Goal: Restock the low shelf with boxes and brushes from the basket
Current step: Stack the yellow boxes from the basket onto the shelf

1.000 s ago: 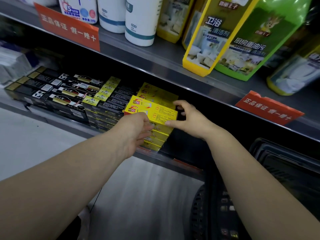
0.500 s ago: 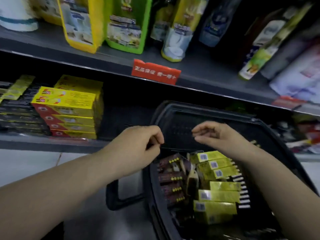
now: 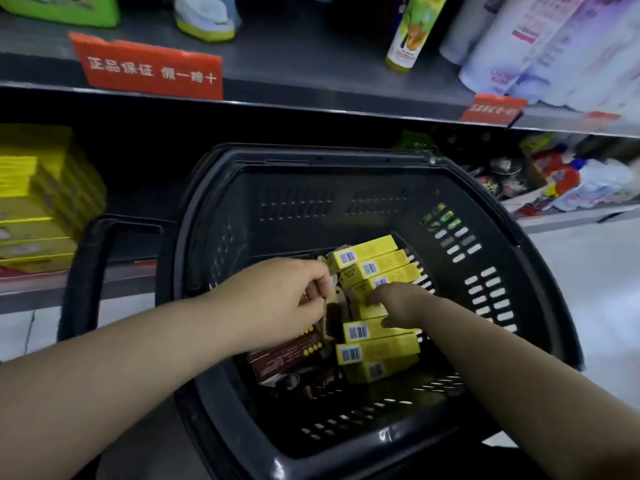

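In the black plastic basket [image 3: 311, 156], the left grip [image 3: 287, 299] pinches a thin beige packet [image 3: 338, 296] above dark brown boxes [image 3: 284, 355]; the right grip [image 3: 398, 303] holds one yellow cardboard box [image 3: 372, 311].

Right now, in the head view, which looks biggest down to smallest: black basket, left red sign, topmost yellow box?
1. black basket
2. left red sign
3. topmost yellow box
The sign looks farther off than the box, so true sizes are unsure.
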The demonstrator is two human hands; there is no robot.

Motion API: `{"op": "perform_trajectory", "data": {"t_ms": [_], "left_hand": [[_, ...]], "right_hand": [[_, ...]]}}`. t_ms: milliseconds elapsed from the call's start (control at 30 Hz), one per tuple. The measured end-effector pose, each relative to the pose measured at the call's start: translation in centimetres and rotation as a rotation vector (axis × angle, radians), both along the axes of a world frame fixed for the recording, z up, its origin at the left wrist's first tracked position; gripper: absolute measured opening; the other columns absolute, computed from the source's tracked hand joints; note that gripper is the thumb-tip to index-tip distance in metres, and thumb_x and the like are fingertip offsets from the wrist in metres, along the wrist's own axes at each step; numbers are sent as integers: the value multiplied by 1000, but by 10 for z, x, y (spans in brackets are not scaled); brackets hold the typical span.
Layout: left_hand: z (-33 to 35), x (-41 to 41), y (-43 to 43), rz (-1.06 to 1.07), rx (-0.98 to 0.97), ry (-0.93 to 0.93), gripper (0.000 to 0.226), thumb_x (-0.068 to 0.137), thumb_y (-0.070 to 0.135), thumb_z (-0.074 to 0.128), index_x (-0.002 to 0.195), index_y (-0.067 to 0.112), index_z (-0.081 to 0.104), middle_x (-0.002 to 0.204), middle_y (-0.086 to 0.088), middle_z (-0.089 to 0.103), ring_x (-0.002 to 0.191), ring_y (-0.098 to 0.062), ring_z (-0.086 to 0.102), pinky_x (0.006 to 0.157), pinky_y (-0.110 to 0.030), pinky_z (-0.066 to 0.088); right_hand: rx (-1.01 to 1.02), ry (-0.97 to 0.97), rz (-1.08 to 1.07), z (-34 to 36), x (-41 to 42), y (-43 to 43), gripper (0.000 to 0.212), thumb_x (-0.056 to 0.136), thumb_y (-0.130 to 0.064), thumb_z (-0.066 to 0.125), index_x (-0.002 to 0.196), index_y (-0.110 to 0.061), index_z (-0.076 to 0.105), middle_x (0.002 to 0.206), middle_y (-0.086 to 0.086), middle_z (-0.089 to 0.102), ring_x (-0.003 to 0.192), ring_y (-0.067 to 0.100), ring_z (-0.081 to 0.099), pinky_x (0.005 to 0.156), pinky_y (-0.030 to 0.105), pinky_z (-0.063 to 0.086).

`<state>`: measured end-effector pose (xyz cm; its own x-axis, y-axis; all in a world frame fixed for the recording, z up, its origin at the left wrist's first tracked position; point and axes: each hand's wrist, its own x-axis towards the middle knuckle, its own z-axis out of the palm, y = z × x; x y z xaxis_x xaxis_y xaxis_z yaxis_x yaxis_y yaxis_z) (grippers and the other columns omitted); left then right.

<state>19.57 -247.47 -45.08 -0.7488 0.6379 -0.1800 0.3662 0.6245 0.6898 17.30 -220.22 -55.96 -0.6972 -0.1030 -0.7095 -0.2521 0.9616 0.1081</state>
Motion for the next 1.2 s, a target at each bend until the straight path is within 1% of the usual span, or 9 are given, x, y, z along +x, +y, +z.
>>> {"op": "perform_trajectory", "data": {"t_ms": [167,300,533,633,733,900,1000,1100,1200], "left_hand": [[-5,-13,3,41,-7,-35,13,86,27,52,93,33,60,85,20,62,79,7,56,73,-22,50],[-4,-18,5,73,5,-55,10,85,27,54,90,32,61,85,18,63,79,5,57,76,-25,51],[-4,-10,5,60,-32,-63,12,85,25,52,90,33,60,85,19,61,79,5,56,75,-25,51],[-8,-6,5,51,-72,-93,12,86,26,52,91,33,60,86,20,60,79,5,57,75,-25,52],[-14,-5,2,67,-94,-150,9,87,28,54,90,35,59,87,19,60,81,3,58,75,-22,51],[-17,-8,4,287,67,-362,14,91,38,50,99,28,57,91,14,63,84,-3,60,79,-25,49],[-17,-13,8,624,324,-766,34,94,47,41,100,17,54,99,-4,64,92,-19,63,84,-37,51],[-17,-21,7,793,550,-1042,44,94,49,40,106,12,59,101,-18,68,91,-30,66,70,-36,52],[-14,-25,6,845,766,-1127,34,95,32,48,110,5,62,101,-18,70,87,-27,68,65,-37,55]], "right_hand": [[177,62,324,-19,-8,-24,49,88,-24,62,133,-18,44,108,7,64,97,28,61,64,33,43],[234,17,329,-24,-13,-32,31,89,-23,63,116,-13,55,110,5,64,101,25,61,67,32,42],[145,105,192,-18,-4,-32,41,84,-19,69,121,-8,55,128,8,49,108,27,56,70,33,44],[168,133,252,-17,0,-32,22,89,-9,56,111,-11,58,117,8,58,102,25,57,70,33,46],[144,166,309,-3,-2,-37,36,87,-12,58,121,-13,49,113,7,62,105,27,55,78,33,43],[-268,295,54,63,3,-56,54,77,-29,72,125,-17,48,117,3,58,102,23,58,78,30,45],[-632,442,-18,106,14,-79,61,73,-21,73,129,-20,49,104,-7,49,92,8,53,77,24,46],[-810,575,145,129,30,-103,65,73,-5,68,135,-14,48,97,-5,39,88,5,41,73,20,42],[-858,609,320,124,40,-108,58,76,-1,66,132,-7,50,99,5,46,90,10,39,75,19,37]]}}
